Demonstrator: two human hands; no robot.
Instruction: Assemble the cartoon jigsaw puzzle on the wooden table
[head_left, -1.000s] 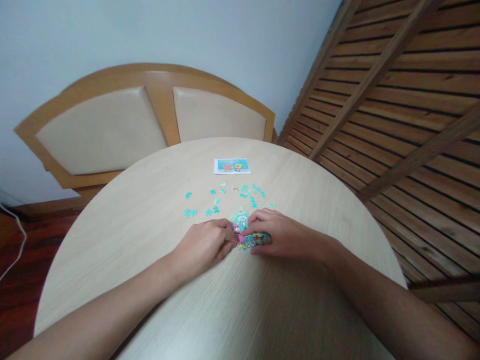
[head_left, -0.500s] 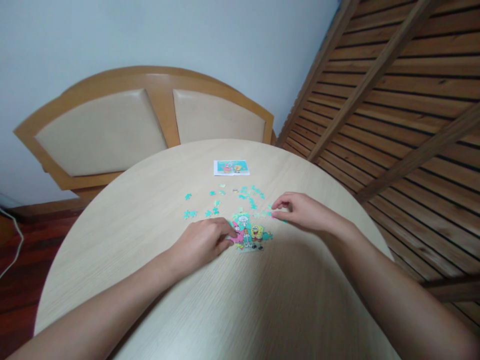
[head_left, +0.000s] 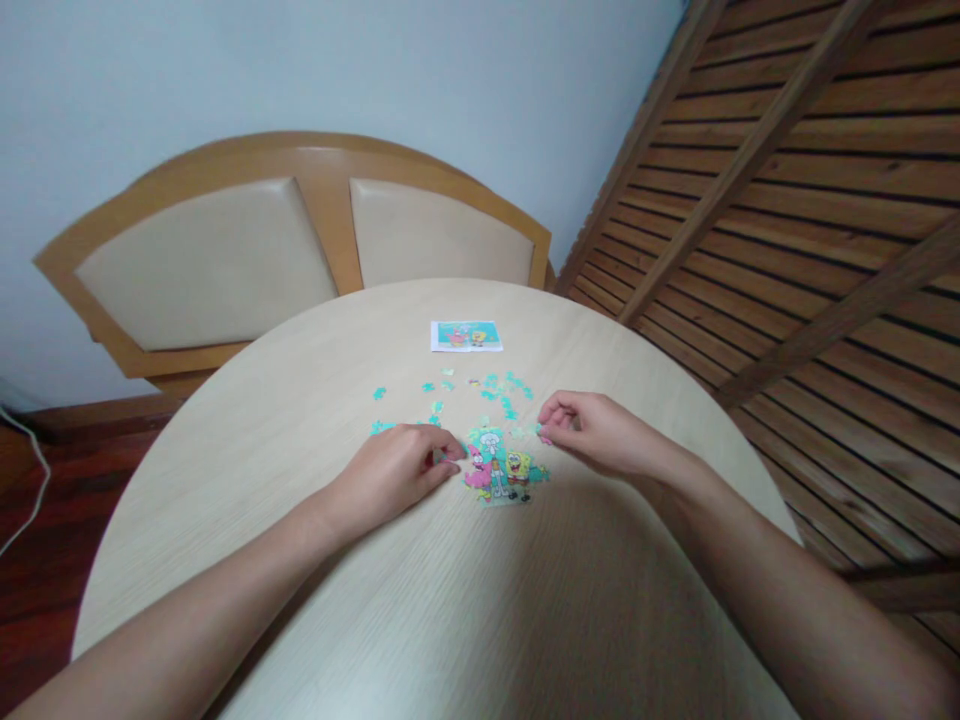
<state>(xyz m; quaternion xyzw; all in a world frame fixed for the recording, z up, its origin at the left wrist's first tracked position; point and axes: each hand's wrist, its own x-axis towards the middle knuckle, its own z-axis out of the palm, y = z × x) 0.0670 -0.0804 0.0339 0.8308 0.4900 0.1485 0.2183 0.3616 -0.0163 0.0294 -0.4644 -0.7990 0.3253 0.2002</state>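
A partly joined cartoon puzzle (head_left: 499,467) lies on the round wooden table (head_left: 450,600). My left hand (head_left: 394,468) rests curled on the table just left of it, fingertips touching the puzzle's left edge. Pinched into a loose fist just right of the puzzle's upper edge, my right hand (head_left: 592,432) holds a small teal puzzle piece (head_left: 541,432) at its fingertips. Several loose teal pieces (head_left: 480,392) are scattered beyond the puzzle.
A small reference picture (head_left: 466,335) lies farther back on the table. A wooden bench with two beige cushions (head_left: 300,240) stands behind the table against a pale wall. Slatted wooden panels (head_left: 810,200) rise at the right. A white cable (head_left: 30,480) lies on the floor at left.
My right hand left the joined puzzle, reached right to the loose pieces, then drew back toward the puzzle pinching one. My left hand shifted slightly up along the puzzle's left edge.
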